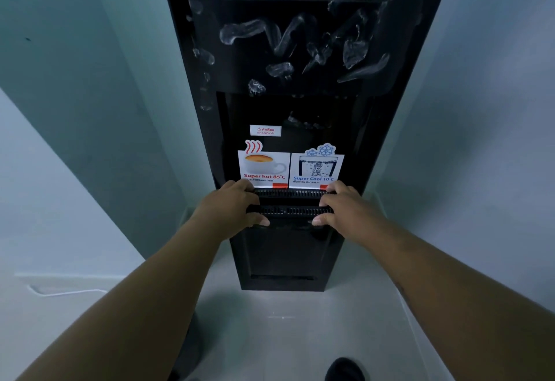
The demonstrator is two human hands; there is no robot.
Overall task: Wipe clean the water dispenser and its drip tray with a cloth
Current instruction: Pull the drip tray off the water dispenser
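**Both hands on the drip tray, no cloth in sight**

The black water dispenser (300, 50) stands in a corner between pale walls. Its drip tray (289, 210) lies at the foot of the dispensing recess, just under the hot sticker (263, 168) and the cool sticker (316, 170). From where I stand, the step in hand looks like handling the tray itself. Whether it is sliding out or going back in, I cannot tell.

To do it well, I would keep the tray level from its left end to its right, since any water under the slats will run to the lower side. Both ends should move together so it doesn't jam in its slot. The stickers are paper and sit right above the grille, so knuckles should stay clear of them. No cloth shows anywhere, and one will have to be fetched before any wiping.

The left hand (232, 209) grips the tray's left end. Its fingers curl over the top of the slats and the thumb is tucked under the front edge. The left forearm reaches in straight from the lower left.

The right hand (345, 210) mirrors it on the right end, fingers hooked over the grille, thumb beneath, and arm stretched in from the lower right. A dark shoe (344, 370) shows on the floor below it.
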